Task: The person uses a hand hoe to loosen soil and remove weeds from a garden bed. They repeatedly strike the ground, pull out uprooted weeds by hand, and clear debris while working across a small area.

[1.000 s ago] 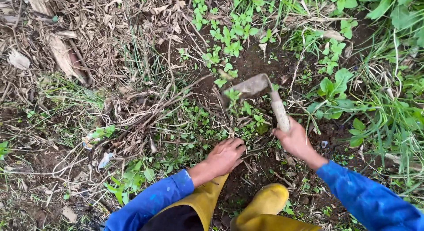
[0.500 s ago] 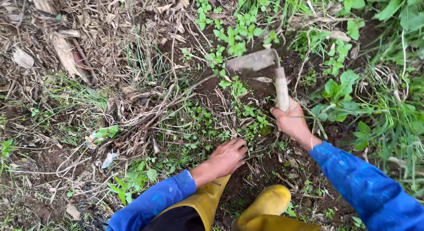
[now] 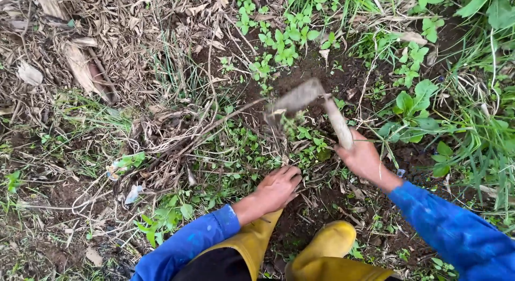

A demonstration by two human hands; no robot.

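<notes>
The head camera looks straight down on a patch of dark, damp ground [image 3: 322, 206] covered with weeds and litter. The right hand [image 3: 365, 158] sits right of centre, its fingers closed round the pale wooden handle of a small hand hoe with a flat, soil-caked metal blade [image 3: 303, 96]. The handle slopes up and to the left from the fist, and the blade, blurred, hangs just above the soil near the middle of the ground, among low green seedlings. The left hand [image 3: 276, 188] is lower and a little to the left, palm down on the earth, fingers curled loosely into the short green weeds [image 3: 306, 139] between the two hands; whether it grips any stems cannot be told. Both forearms wear bright blue long sleeves [image 3: 456, 235]. At the bottom edge, between the arms, a yellow rubber boot [image 3: 327, 243] rests its toe on the bare soil, close below the left hand.

Towards the top left corner lies a thick mat of dry brown leaves and stalks [image 3: 107, 50]. A tangle of dry, wiry roots and stems [image 3: 161, 136] lies left of the blade. Along the right edge stand taller broad-leaved green plants and grass blades [image 3: 424, 106]. A small scrap of pale litter [image 3: 131, 194] lies at lower left.
</notes>
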